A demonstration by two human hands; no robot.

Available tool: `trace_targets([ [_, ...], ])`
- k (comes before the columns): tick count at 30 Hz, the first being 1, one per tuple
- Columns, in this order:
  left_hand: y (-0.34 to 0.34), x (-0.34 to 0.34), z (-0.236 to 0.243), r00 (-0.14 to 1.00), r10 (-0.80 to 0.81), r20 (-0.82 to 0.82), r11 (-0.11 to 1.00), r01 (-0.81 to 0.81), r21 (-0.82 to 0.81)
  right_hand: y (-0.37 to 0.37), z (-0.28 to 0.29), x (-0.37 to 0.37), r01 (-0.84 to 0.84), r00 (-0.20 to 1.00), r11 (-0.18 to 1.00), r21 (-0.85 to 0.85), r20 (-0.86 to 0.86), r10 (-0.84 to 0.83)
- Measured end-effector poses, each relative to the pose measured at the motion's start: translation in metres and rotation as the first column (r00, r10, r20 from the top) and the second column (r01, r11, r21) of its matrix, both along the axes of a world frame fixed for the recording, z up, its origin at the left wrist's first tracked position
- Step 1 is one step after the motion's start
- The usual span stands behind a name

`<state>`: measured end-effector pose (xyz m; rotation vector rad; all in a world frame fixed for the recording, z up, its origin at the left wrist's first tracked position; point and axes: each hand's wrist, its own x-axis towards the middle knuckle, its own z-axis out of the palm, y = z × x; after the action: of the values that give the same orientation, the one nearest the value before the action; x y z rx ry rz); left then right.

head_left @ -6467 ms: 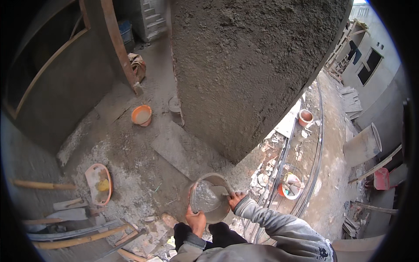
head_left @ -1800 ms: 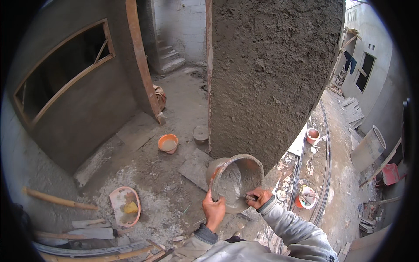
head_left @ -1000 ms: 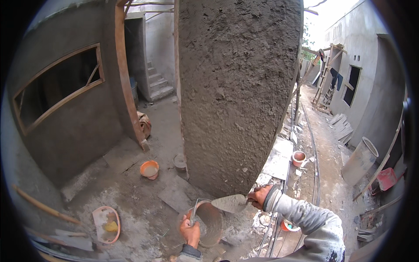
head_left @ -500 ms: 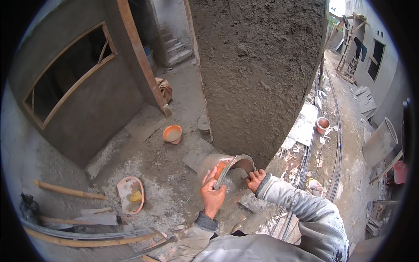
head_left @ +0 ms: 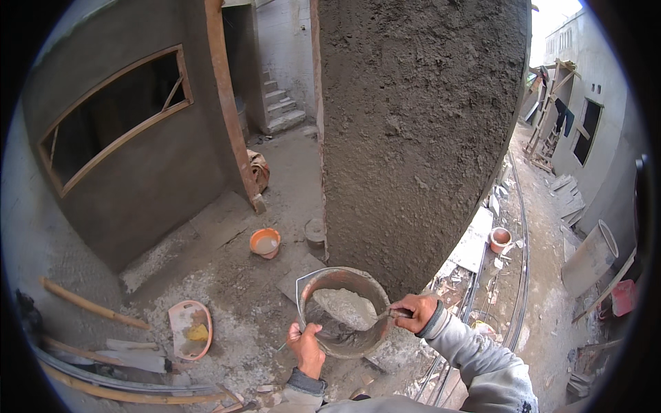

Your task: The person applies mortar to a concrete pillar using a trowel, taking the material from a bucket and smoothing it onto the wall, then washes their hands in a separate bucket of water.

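Note:
A round bucket [head_left: 363,282] with a wire handle is tipped toward me in front of the rough plastered wall [head_left: 406,138]. My left hand [head_left: 308,351] grips its near left rim. In my right hand [head_left: 413,313] is the handle of a trowel [head_left: 391,314], fingers closed around it at the bucket's right edge. A heap of wet grey mortar [head_left: 344,308] sits on the trowel inside the bucket's mouth and hides most of the blade. More mortar smears the bucket's inner wall.
Beyond the bucket stand an orange bowl [head_left: 265,242] with grey contents and a grey bucket [head_left: 315,230]. A pink-rimmed tub [head_left: 191,330] lies left, near bamboo poles [head_left: 93,303]. Rubble, a reddish pot [head_left: 500,239] and long dark bars [head_left: 520,275] line the right.
The bucket's mouth has turned toward me, and its wire handle now hangs at the left. The mortar-loaded trowel has come into sight. My left hand has shifted down and left.

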<state>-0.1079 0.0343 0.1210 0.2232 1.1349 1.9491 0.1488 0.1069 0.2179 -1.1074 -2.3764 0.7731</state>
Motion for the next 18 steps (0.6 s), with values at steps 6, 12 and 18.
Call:
trace_targets([
  [6, -0.002, -0.015, -0.027, 0.998, 0.058, -0.016, 0.997, -0.058, -0.041, 0.12, 0.089, 0.056, 0.259, 0.964, 0.847, -0.464, 0.177, -0.198],
  [12, 0.0, -0.078, -0.034, 0.999, 0.037, -0.023, 0.998, -0.038, -0.054, 0.087, 0.17, 0.035, 0.399, 0.775, 0.738, 0.544, 0.23, -0.589],
  [18, 0.034, -0.102, -0.007, 0.98, -0.083, -0.181, 0.996, 0.084, 0.002, 0.027, 0.05, -0.093, 0.015, 0.597, 0.992, 0.122, 0.795, -0.107],
])
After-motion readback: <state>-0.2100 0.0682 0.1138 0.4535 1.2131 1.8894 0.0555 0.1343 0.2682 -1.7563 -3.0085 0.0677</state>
